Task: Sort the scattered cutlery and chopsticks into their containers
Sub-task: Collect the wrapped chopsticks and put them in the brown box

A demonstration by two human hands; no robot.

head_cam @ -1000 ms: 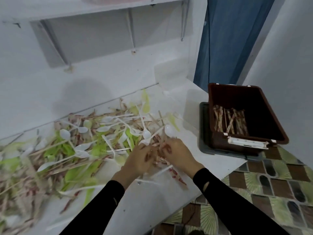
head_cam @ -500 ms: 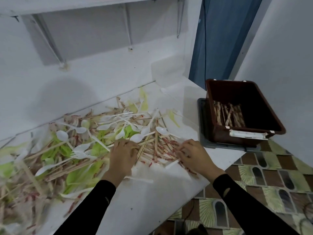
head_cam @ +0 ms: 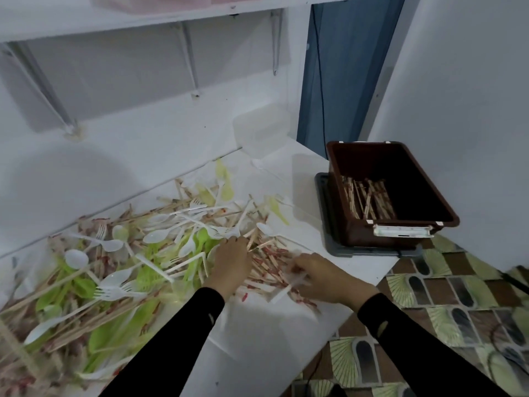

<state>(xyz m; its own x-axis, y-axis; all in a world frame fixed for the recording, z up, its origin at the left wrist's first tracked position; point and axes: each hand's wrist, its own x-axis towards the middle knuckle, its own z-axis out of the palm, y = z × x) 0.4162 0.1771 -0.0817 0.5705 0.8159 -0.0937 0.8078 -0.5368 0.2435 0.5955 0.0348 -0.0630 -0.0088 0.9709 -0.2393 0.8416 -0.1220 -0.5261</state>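
Covering chopsticks (head_cam: 269,253) | left hand (head_cam: 232,263) fingers flat | right hand (head_cam: 322,275) fingers blurred, cannot tell

Brown bin (head_cam: 400,236): one, standing on one grey tray (head_cam: 322,202). Clear plastic box (head_cam: 260,133) at the wall: one. Shelf brackets (head_cam: 190,58): three. Hands: two, left hand (head_cam: 232,265) and right hand (head_cam: 323,277). White plastic spoons (head_cam: 76,259): at least eight in plain sight, others half buried. White plastic forks (head_cam: 110,293): at least four. Green plastic cutlery (head_cam: 200,239): several pieces, too blurred for a firm count. Wooden chopsticks (head_cam: 266,253) on the table: dozens, past counting, and one more loose bundle lies inside the bin.
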